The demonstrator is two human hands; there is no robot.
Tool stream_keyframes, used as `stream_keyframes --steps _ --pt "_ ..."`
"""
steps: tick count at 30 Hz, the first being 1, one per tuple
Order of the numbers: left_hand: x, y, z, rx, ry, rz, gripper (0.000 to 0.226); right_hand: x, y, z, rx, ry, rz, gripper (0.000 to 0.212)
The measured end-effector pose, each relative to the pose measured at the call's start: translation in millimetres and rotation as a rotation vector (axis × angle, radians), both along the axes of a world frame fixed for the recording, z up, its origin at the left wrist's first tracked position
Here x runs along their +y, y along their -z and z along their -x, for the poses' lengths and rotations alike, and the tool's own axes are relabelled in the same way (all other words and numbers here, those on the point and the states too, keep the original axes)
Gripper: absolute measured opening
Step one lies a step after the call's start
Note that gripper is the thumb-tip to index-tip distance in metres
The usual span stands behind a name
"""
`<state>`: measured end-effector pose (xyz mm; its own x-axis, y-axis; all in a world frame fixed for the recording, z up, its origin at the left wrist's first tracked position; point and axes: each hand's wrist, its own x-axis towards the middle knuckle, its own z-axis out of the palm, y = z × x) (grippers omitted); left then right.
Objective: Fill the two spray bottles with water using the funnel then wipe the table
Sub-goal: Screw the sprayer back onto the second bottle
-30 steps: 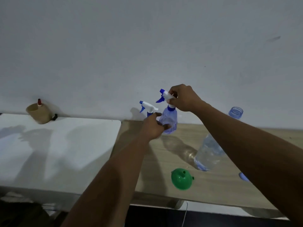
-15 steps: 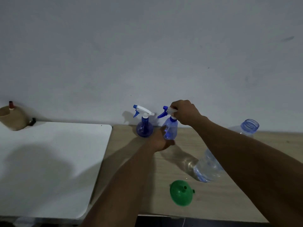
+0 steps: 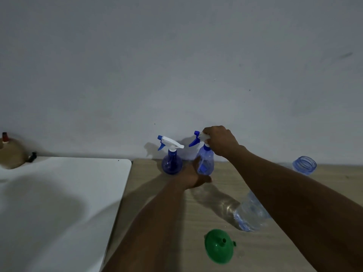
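Under the head-clenching right grip (image 3: 220, 141), the pale-blue plastic spray bottle (image 3: 206, 163) has been re-clasped lower by the left grip (image 3: 193, 177), likely for unscrewing.

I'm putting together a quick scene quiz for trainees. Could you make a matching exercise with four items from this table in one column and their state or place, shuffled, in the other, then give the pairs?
Things
1. green funnel
2. dark blue spray bottle
3. pale blue spray bottle
4. large clear bottle

States
A. left hand holds its body, right hand grips its trigger head
B. stands by the wall, no hand around it
C. uncapped, partly hidden behind the right forearm
D. wide end down, spout up, near the wooden table front edge

Pairs: 1-D, 2-B, 3-A, 4-C
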<state>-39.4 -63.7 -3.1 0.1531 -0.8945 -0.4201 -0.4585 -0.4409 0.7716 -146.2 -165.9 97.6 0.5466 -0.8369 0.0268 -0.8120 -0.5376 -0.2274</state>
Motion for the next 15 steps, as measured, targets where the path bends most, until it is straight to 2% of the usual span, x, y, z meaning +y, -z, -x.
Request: stream_keyframes --steps 2,4,5,8,10,15 --pt "-0.8 -5.7 2.5 -0.029 0.047 -0.032 0.104 1.5 -3.7 -0.5 0.016 -0.006 -0.038 0.030" --pt "-1.3 -20.0 7.2 -0.066 0.114 -0.103 0.073 4.5 -10.2 0.6 0.043 -0.006 -0.088 0.041" --pt "-1.2 -26.5 9.6 -0.094 0.110 -0.093 0.067 6.2 -14.3 1.8 0.056 -0.001 -0.105 0.047" --pt "6.6 -29.4 9.5 -0.167 0.174 -0.072 0.087 10.5 -32.6 6.6 0.051 0.029 -0.123 0.057" --pt "18.0 -33.5 9.7 -0.107 0.120 -0.025 0.098 14.3 -48.7 11.5 0.041 0.041 -0.113 0.058" --pt "37.8 -56.0 22.3 -0.053 0.106 -0.002 0.101 33.1 -93.3 30.2 -0.006 -0.013 -0.080 0.047"
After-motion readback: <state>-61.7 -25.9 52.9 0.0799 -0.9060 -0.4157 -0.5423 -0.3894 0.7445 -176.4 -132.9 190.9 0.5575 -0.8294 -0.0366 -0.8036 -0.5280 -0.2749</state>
